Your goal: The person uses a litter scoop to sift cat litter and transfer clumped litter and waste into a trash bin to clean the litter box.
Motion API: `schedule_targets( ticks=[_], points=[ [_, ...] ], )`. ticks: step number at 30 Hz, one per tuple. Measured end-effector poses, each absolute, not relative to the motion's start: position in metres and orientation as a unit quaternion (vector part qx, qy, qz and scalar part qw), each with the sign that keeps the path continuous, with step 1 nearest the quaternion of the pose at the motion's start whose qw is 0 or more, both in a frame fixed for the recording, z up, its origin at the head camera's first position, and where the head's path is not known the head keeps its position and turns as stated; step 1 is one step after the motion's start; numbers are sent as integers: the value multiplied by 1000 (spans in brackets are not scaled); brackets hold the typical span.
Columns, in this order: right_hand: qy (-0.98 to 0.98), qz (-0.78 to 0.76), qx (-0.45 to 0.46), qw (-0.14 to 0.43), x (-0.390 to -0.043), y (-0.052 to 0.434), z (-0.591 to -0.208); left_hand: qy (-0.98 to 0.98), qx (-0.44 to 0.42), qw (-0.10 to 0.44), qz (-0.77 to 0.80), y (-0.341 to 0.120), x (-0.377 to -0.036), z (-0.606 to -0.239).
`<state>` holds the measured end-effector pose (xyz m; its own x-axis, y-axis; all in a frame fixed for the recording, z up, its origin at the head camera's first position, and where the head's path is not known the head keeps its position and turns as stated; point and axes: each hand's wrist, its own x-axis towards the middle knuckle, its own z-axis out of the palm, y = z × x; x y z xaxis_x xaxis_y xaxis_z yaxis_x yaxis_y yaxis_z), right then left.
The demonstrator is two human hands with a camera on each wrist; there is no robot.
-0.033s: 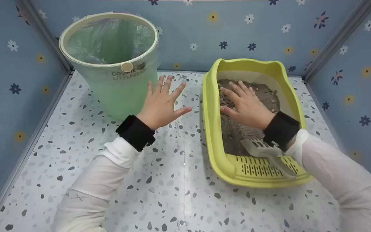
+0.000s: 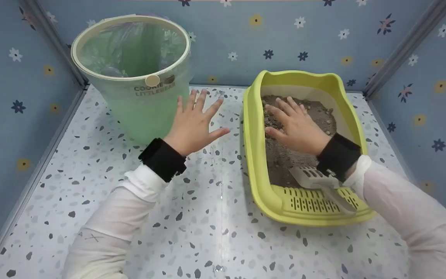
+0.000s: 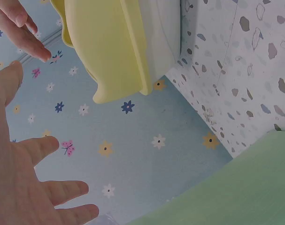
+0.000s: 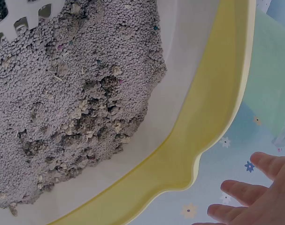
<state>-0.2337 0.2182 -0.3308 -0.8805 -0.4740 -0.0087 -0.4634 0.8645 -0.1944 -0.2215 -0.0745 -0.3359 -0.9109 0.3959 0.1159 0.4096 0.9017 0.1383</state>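
Note:
My left hand [image 2: 192, 128] hovers with fingers spread wide, beside the green trash bin [image 2: 141, 112] and apart from the yellow litter box. Over the litter box [image 2: 253, 155] my right hand [image 2: 298, 128] is held palm down, fingers extended, gripping nothing. Clumpy grey-brown cat litter [image 4: 100, 93] fills the box floor, and the right wrist view shows the hand well above it. A pale slotted litter scoop [image 2: 310, 178] lies at the near end, its head on the litter and its handle across the perforated ledge; the right wrist partly covers it.
A clear plastic liner [image 2: 107, 46] lines the bin under its cream rim. Blue flower-patterned panels [image 2: 230, 38] close in the back and both sides. The speckled white surface [image 2: 207, 217] runs between bin and box and toward the front.

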Motion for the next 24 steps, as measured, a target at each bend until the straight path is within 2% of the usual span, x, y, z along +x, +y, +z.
schedule_targets(
  ticks=[7,15,18,24],
  points=[
    [966,-101,-237,20,-237,225,-329,-971,-210,86,-81,-84,-220,-325],
    [971,-107,-214,17,-250,247,-326,-933,-262,219,-114,-113,-228,-308],
    [976,-101,-194,18,-256,261,-323,-933,-240,244,-111,-129,-231,-302],
    [983,-103,-147,27,-267,293,-322,-944,-176,256,-114,-164,-238,-296]
  ],
)
